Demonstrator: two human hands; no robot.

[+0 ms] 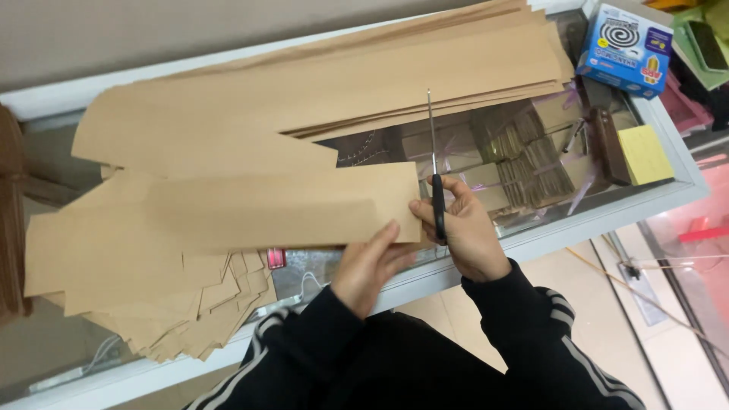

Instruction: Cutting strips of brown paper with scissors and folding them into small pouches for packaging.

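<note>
My right hand (467, 231) grips the black handles of a pair of scissors (433, 163). Their thin blades point away from me, just past the right end of a long brown paper strip (288, 205). My left hand (368, 266) holds that strip from below near its right end, fingers pressed under the paper. Both hands are over the front edge of a glass-topped counter (668, 193). Both arms wear black sleeves with white stripes.
A tall stack of long brown paper sheets (425, 72) lies across the back of the counter. A pile of smaller cut pieces (190, 315) sits at the front left. A blue box (626, 49) and a yellow pad (645, 154) lie at the right end.
</note>
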